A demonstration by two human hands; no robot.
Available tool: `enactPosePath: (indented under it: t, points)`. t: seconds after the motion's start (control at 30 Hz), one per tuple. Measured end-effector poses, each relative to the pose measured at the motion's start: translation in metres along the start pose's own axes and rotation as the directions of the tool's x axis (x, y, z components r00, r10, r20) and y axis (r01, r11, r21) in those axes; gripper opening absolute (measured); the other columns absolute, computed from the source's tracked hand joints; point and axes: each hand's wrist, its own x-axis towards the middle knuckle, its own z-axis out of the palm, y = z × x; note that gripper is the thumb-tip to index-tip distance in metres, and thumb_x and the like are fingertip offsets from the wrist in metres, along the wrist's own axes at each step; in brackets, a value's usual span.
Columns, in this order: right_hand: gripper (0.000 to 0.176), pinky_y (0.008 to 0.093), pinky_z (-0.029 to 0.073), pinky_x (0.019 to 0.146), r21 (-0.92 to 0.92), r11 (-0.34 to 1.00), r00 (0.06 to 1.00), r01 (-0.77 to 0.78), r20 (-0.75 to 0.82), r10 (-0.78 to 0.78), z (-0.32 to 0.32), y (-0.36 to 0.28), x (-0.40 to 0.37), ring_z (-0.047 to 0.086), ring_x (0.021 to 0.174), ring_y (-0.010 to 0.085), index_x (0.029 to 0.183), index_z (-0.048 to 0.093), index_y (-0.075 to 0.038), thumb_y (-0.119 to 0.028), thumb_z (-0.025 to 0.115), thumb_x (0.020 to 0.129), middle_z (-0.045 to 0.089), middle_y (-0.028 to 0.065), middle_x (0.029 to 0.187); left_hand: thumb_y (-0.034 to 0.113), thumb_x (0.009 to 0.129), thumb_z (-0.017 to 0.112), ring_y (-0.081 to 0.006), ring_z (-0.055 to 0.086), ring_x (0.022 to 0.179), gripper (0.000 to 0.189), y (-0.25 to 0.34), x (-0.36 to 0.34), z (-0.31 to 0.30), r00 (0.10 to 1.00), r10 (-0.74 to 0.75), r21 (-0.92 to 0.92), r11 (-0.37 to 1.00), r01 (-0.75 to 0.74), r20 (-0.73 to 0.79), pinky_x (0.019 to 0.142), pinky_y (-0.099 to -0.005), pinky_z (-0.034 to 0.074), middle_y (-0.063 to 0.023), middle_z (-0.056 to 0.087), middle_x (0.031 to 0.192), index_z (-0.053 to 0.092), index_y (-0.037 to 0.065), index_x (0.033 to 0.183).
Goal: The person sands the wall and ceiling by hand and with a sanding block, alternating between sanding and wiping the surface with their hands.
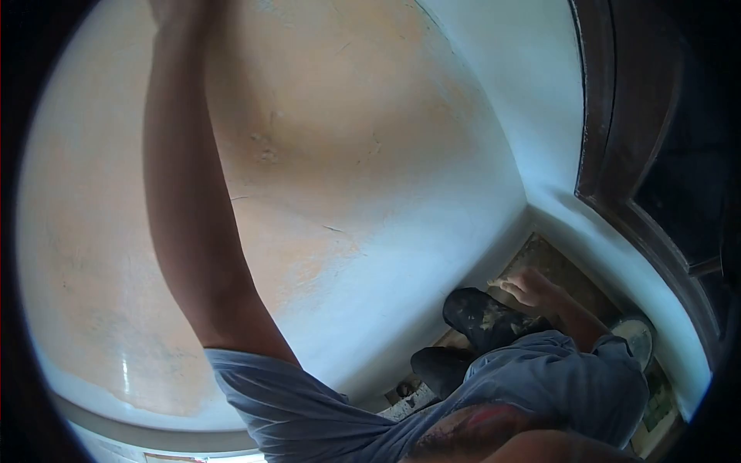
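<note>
My left arm stretches up across a wall (309,154) with peach-orange patches, white areas, small cracks and chipped spots. At the top edge my left hand (179,9) is mostly cut off, so its fingers and anything in them are hidden. Lower right, my right hand (526,288) hangs near my dark, paint-stained trousers (494,320). Its fingers look curled together; whether a small thing is between them I cannot make out. Behind that hand lies a brownish flat surface (567,270) in the corner.
A dark wooden frame (610,100) with dark panes stands at the right, beside a strip of white wall (525,92). A round, bucket-like thing (639,337) is partly hidden behind my right sleeve. Along the lower left runs a pale ledge (154,434).
</note>
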Motion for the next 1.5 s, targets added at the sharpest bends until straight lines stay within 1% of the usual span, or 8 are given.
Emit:
enactPosePath:
  t: [0.6,0.9,0.97,1.0,1.03,1.07,1.13,1.5]
  points:
    - [0.025,0.0454,0.047,0.072,-0.033,0.999,0.998,-0.014,-0.058,0.012,-0.004,0.023,-0.008,0.061,0.081,0.0397,0.105,0.066,-0.003,-0.021,0.052,0.094,0.064,0.0214,0.085,0.047,0.088,0.049,-0.0312,0.037,0.132,0.064,0.208,-0.228,0.014,0.920,0.368,-0.317,0.896,-0.312,0.134,0.112,-0.0509,0.024,-0.0189,0.042,0.141,0.048,0.003,0.134]
    - [0.027,0.0452,0.046,0.069,-0.091,0.995,0.984,0.029,-0.172,-0.045,-0.012,0.036,-0.025,0.061,0.078,0.0382,0.114,0.065,-0.007,-0.020,0.052,0.094,0.063,0.0215,0.083,0.055,0.088,0.046,-0.0318,0.025,0.140,0.081,0.257,-0.384,-0.019,0.573,0.782,-0.381,0.622,-0.685,0.246,0.115,-0.0567,0.007,-0.0155,0.026,0.152,0.029,0.000,0.145]
    - [0.027,0.0440,0.047,0.073,-0.099,0.993,0.994,-0.062,-0.093,0.053,-0.015,0.028,-0.026,0.062,0.083,0.0371,0.115,0.065,-0.008,-0.019,0.051,0.094,0.064,0.0213,0.088,0.053,0.091,0.046,-0.0331,0.029,0.139,0.073,0.251,-0.371,-0.046,-0.291,0.921,-0.952,0.293,0.082,0.259,0.115,-0.0536,0.013,-0.0155,0.031,0.150,0.035,0.002,0.142]
    - [0.028,0.0428,0.048,0.076,-0.128,0.981,0.989,-0.146,-0.025,0.144,-0.020,0.023,-0.025,0.063,0.088,0.0361,0.116,0.065,-0.008,-0.018,0.051,0.094,0.065,0.0211,0.094,0.053,0.091,0.046,-0.0331,0.029,0.139,0.073,0.246,-0.383,-0.052,-0.297,0.919,-0.949,0.299,0.096,0.260,0.115,-0.0536,0.013,-0.0155,0.031,0.150,0.035,0.002,0.142]
    - [0.028,0.0428,0.048,0.076,-0.121,0.982,0.989,-0.147,-0.009,0.147,-0.020,0.020,-0.023,0.063,0.088,0.0361,0.116,0.065,-0.008,-0.018,0.051,0.094,0.065,0.0211,0.094,0.056,0.090,0.046,-0.0340,0.032,0.137,0.076,0.239,-0.400,-0.060,0.045,0.999,-0.538,-0.047,0.842,-0.017,0.113,-0.0542,0.018,-0.0170,0.033,0.148,0.033,0.003,0.143]
    - [0.027,0.0413,0.049,0.079,-0.115,0.988,0.995,-0.101,-0.010,0.100,-0.019,0.017,-0.021,0.063,0.091,0.0352,0.116,0.065,-0.008,-0.018,0.051,0.094,0.065,0.0206,0.098,0.059,0.089,0.046,-0.0349,0.035,0.135,0.080,0.234,-0.416,-0.066,0.469,0.880,0.275,-0.471,0.838,0.075,0.112,-0.0548,0.023,-0.0185,0.035,0.147,0.031,0.004,0.145]
    - [0.027,0.0399,0.049,0.083,-0.093,0.994,0.998,-0.053,0.017,0.055,-0.009,0.010,-0.015,0.064,0.094,0.0343,0.115,0.065,-0.008,-0.018,0.051,0.094,0.065,0.0202,0.102,0.063,0.088,0.044,-0.0389,0.031,0.137,0.084,0.201,-0.391,-0.086,0.729,0.574,0.499,-0.787,0.363,0.373,0.109,-0.0604,0.023,-0.0176,0.030,0.150,0.024,0.006,0.148]
    - [0.027,0.0345,0.048,0.092,0.017,0.987,0.982,0.161,-0.099,-0.159,0.064,-0.018,0.028,0.062,0.106,0.0256,0.112,0.066,-0.007,-0.004,0.057,0.087,0.064,0.0130,0.117,0.064,0.090,0.039,-0.0407,0.027,0.138,0.082,0.088,-0.440,-0.124,0.698,0.187,0.359,-0.927,-0.108,0.692,0.108,-0.0643,0.021,-0.0179,0.029,0.150,0.022,0.008,0.148]
